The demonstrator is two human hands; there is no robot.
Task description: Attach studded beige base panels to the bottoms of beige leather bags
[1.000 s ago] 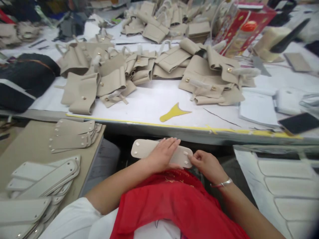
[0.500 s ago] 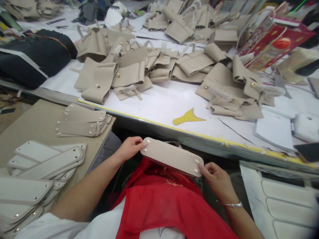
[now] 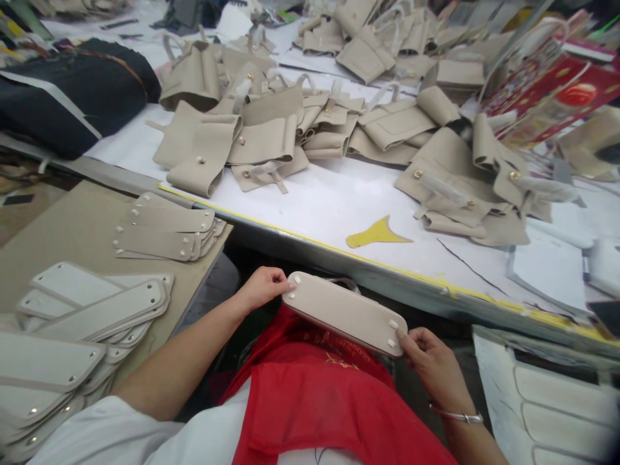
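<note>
Between my hands, over my lap, is a beige bag base panel (image 3: 346, 313) with rounded ends and two small pale studs near each end. My left hand (image 3: 264, 286) pinches its left end between thumb and fingers. At the right end my right hand (image 3: 429, 355) grips the edge beside the studs. The panel slopes down to the right. Something dark shows along its lower edge, and a pale loop sticks out behind it; what they belong to is hidden.
Studded beige panels (image 3: 159, 226) and white-backed panels (image 3: 58, 361) are stacked on a board at left. Ahead, the white table (image 3: 320, 194) bears beige bag pieces (image 3: 266, 139), a yellow template (image 3: 378, 234) and a black bundle (image 3: 72, 97). A tray of pale strips (image 3: 562, 381) stands at right.
The whole view has shifted slightly, so the panel and hands appear a little further right and lower. Both hands keep their hold on the panel's ends.
</note>
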